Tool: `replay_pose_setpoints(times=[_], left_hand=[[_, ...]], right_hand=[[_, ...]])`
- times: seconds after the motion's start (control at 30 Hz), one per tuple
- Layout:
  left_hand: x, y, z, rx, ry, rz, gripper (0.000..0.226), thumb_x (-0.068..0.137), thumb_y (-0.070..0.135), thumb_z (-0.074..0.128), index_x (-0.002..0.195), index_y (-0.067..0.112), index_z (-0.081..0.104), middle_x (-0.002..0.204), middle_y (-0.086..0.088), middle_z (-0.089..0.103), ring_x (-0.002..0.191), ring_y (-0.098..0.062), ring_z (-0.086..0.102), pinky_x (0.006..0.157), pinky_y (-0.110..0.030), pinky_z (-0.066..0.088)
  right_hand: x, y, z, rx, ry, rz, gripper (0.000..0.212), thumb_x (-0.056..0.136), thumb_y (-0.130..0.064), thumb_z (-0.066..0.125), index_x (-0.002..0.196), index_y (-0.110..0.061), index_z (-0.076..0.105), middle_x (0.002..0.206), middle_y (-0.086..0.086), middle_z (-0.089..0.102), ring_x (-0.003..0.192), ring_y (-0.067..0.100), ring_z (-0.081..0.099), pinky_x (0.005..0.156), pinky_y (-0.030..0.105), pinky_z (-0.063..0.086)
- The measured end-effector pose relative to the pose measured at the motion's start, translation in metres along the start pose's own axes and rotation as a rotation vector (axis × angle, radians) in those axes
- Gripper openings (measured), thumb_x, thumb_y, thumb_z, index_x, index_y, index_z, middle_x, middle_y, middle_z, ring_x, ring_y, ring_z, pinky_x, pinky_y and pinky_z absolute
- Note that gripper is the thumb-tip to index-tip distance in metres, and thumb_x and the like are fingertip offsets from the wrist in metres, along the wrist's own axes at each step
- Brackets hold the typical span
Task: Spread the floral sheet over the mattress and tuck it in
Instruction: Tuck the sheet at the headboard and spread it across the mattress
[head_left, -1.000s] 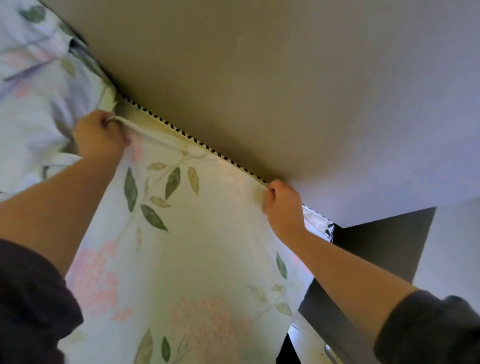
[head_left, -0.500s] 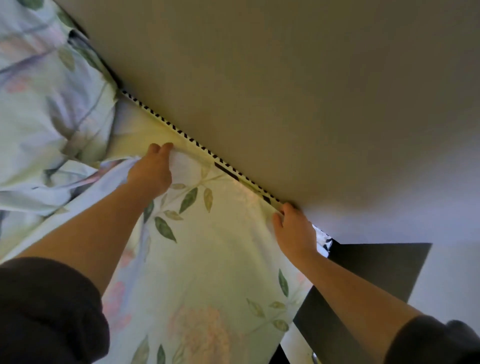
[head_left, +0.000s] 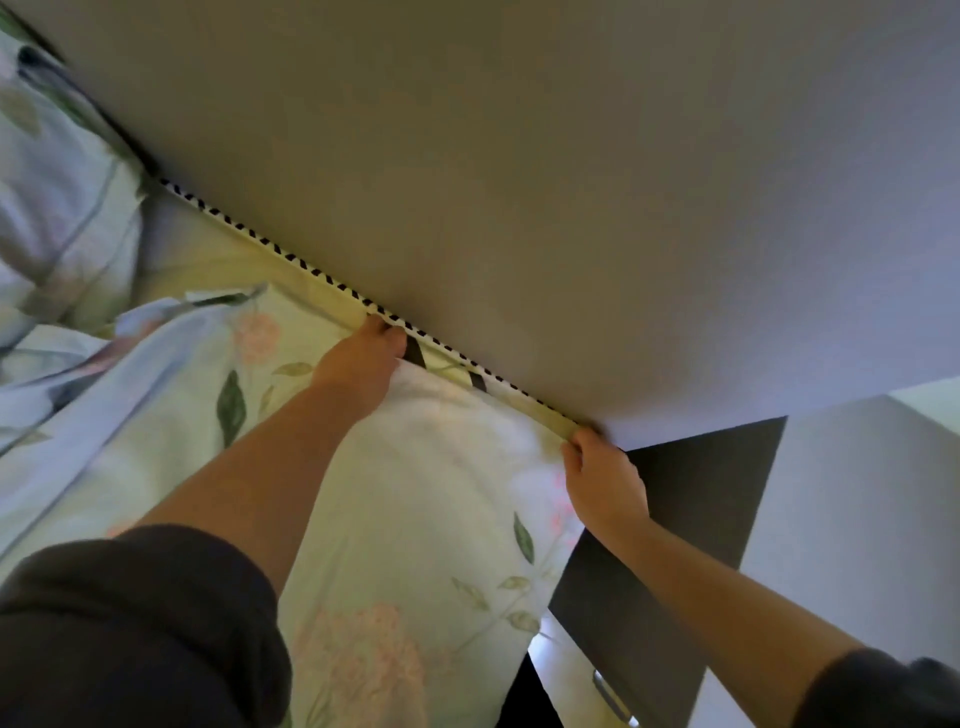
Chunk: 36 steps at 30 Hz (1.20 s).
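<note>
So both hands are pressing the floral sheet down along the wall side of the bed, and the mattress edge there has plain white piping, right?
Not quite. The head view shows the left hand and right hand at the floral sheet by the wall, but the mattress piping is black-and-white striped, not plain white.

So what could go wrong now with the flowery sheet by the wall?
The left hand and right hand press the pale floral cotton sheet toward the plain beige wall. Fingers could get pinched in that narrow gap. The cream mattress edge with black-and-white striped piping is uncovered farther left, so the loose bunched fabric there may pull the tucked part back out.
</note>
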<state>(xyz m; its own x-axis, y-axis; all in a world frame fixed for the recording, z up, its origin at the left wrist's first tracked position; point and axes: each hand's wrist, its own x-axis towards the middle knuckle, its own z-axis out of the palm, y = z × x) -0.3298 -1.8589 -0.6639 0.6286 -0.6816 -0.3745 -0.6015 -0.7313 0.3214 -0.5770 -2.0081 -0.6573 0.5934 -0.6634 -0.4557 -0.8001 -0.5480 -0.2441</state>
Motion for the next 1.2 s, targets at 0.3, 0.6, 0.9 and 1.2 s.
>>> replay_pose_setpoints(times=[0.3,0.6,0.9,1.2], left_hand=[[0.008,0.011,-0.019,-0.342,0.47,-0.119,0.016,0.091,0.006,0.047,0.1,0.0,0.059,0.099,-0.024,0.062,0.088,-0.041,0.057,0.073,-0.039,0.04],[0.02,0.006,0.004,-0.296,0.385,-0.236,0.016,0.092,0.011,0.051,0.1,0.0,0.06,0.099,-0.026,0.062,0.093,-0.042,0.056,0.075,-0.041,0.042],[0.005,0.029,0.004,-0.207,0.242,-0.088,0.016,0.092,0.005,0.049,0.101,0.0,0.06,0.102,-0.027,0.062,0.094,-0.043,0.057,0.077,-0.042,0.044],[-0.016,0.044,-0.001,-0.146,0.286,-0.073,0.019,0.092,0.007,0.049,0.103,-0.003,0.061,0.098,-0.031,0.063,0.093,-0.047,0.058,0.079,-0.046,0.045]], right_hand=[[-0.008,-0.018,-0.007,0.435,0.243,0.002,0.018,0.101,-0.027,0.042,0.089,-0.019,0.053,0.074,-0.008,0.055,0.065,0.004,0.056,0.06,0.015,0.044],[0.005,-0.004,0.016,0.102,0.145,-0.012,0.029,0.101,-0.042,0.033,0.098,-0.019,0.051,0.087,-0.004,0.059,0.071,0.018,0.06,0.064,0.033,0.05],[-0.016,0.044,-0.013,-0.075,-0.093,0.149,0.023,0.1,-0.029,0.036,0.109,-0.015,0.052,0.078,0.0,0.056,0.062,0.015,0.051,0.049,0.023,0.035],[-0.052,0.046,-0.034,0.02,-0.024,0.136,0.015,0.101,-0.029,0.034,0.092,-0.019,0.041,0.07,-0.001,0.052,0.061,0.016,0.054,0.051,0.026,0.042]])
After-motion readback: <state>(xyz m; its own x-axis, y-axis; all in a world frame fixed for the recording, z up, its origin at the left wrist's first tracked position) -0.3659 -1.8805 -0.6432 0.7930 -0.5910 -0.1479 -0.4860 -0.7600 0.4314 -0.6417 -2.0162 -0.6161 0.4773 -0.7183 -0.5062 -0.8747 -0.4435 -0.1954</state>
